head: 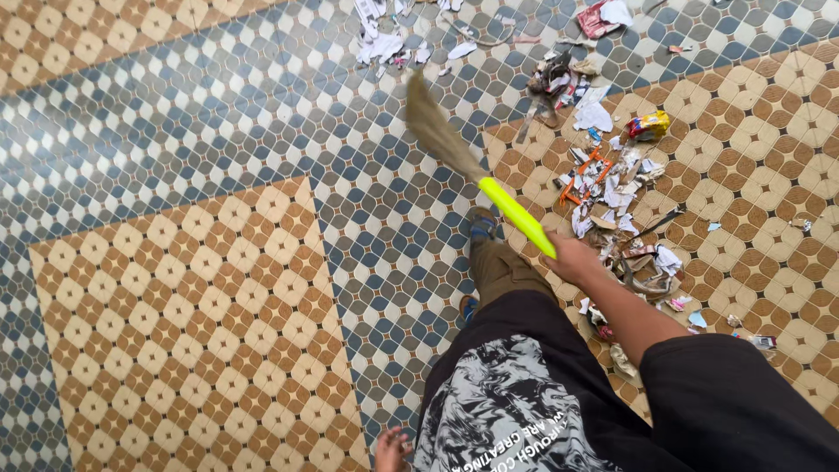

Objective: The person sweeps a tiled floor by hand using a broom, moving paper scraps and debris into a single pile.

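Your right hand (572,260) sits right of the frame's centre, fingers wrapped tight around the lower end of the broom (479,168), on its bright yellow-green handle (517,216). From that grip the broom's long axis runs diagonally up and to the left, ending in the tan bristle head (434,125) near the top centre, over the blue-and-white tiled floor (218,122). The bristle tip lies to the left of the scattered litter (612,188), a loose strip of torn paper, wrappers and scraps that runs from the top of the frame down its right side, just beside your hand and forearm. More paper scraps (381,42) lie near the top edge, just above and left of the bristles. Your left hand (391,450) shows only at the bottom edge, well apart from the broom, touching nothing that can be seen; you cannot tell how its fingers are set. Your shoe (482,225) stands just below the handle.
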